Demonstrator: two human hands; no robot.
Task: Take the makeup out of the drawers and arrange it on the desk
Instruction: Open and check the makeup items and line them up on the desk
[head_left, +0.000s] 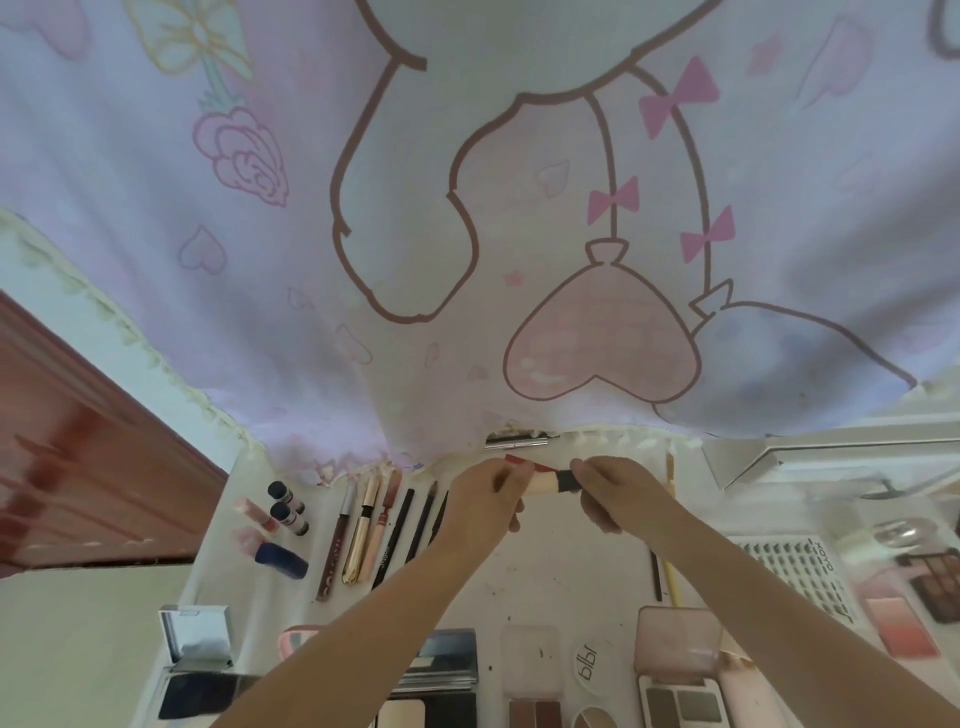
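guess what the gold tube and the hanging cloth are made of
Gold tube: likely metal or metallised plastic, glossy; a bright highlight runs down its length. Cloth: thin printed fabric, matte; it drapes in soft folds and has a fringed hem.

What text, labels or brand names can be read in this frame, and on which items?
"XOYO", seen inverted, on the false-lash tray.
"pipl", seen inverted and uncertain, on the round white compact.
Lettering on the dark red lip gloss tube and black pencil: too blurred to read.
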